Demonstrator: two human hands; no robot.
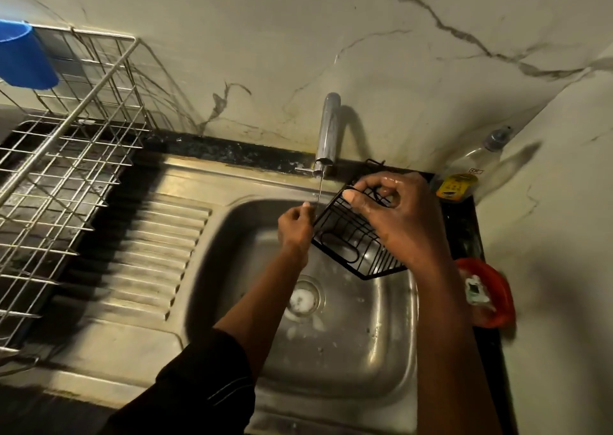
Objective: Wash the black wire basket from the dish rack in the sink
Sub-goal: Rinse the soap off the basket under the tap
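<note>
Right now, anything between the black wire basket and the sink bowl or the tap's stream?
Nothing visible. The right hand and left hand hold the black wire basket above the sink; the thin stream from the tap falls beside the left hand.

Black wire basket [352,233], empty, tilted on edge, above steel sink [365,355] basin, back right corner
</note>
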